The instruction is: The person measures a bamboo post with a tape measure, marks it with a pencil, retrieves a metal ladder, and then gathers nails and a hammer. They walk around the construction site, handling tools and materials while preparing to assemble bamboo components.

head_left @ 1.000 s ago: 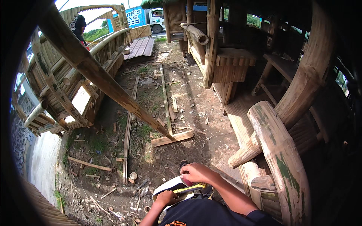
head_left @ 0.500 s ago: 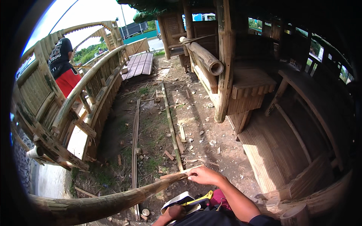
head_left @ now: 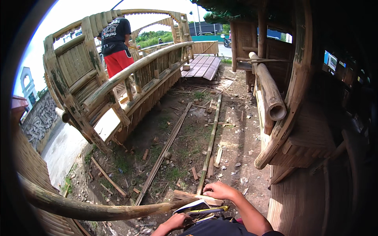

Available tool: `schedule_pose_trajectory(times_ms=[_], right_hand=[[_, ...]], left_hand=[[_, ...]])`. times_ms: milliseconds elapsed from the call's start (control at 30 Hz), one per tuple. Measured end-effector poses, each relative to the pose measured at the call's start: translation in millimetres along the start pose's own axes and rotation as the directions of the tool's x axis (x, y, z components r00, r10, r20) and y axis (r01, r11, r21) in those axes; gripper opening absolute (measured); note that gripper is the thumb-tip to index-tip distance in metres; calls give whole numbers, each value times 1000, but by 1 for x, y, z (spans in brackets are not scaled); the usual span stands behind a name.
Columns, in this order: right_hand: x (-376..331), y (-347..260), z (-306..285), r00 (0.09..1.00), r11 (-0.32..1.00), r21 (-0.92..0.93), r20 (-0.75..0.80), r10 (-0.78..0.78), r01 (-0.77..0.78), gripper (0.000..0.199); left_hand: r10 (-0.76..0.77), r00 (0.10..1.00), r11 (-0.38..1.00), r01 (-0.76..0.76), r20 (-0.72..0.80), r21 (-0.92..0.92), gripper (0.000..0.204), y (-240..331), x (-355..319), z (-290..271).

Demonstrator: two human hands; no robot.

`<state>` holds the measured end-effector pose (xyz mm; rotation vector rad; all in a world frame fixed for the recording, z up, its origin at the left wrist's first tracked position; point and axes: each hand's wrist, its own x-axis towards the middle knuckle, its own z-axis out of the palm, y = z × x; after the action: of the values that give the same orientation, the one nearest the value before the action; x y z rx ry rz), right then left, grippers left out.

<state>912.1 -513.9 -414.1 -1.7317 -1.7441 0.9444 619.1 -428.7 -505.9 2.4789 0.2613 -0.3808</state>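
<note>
My left hand (head_left: 180, 221) is at my waist, against an open white container (head_left: 197, 206). Its fingers look curled, and their tips are partly hidden at the container. A yellow-handled tool (head_left: 208, 210) lies across that container. My right hand (head_left: 216, 190) is closed, its bent fingers on a short flat piece of wood (head_left: 214, 201); whatever they pinch is too small to make out. This piece meets the thin end of a thick bamboo pole (head_left: 110, 211), which sweeps in from the left. Just beyond my right hand ends a long, narrow bamboo pole (head_left: 211, 141) on the ground.
Thin bamboo strips (head_left: 165, 151) lie on dirt strewn with scraps. At left, a person (head_left: 115, 43) in red shorts stands behind a bamboo railing (head_left: 145, 65). Corrugated sheets (head_left: 201, 67) lie ahead. A thick bamboo tube (head_left: 269, 90) and a post (head_left: 293, 90) stand close on the right.
My view has swung left, so the surroundings sit farther right. My right hand stays by the flat wood. My left hand stays at the white container, and the yellow-handled tool lies flatter.
</note>
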Motion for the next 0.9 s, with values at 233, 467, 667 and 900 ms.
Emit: schedule_pose_trajectory(times_ms=[233, 467, 667, 900], right_hand=[[-81, 81, -96, 996, 999, 12, 84, -35, 35, 33], [-118, 122, -167, 999, 998, 43, 36, -38, 37, 34], [-116, 122, -174, 988, 988, 66, 50, -145, 142, 32], [-120, 125, -175, 975, 981, 28, 105, -194, 192, 28]], left_hand=[[-352, 896, 923, 283, -272, -263, 32, 121, 109, 30], [-669, 717, 743, 642, -196, -190, 34, 163, 193, 27], [-592, 703, 801, 569, -394, -187, 37, 163, 218, 68], [-770, 635, 241, 206, -58, -948, 36, 194, 220, 57]])
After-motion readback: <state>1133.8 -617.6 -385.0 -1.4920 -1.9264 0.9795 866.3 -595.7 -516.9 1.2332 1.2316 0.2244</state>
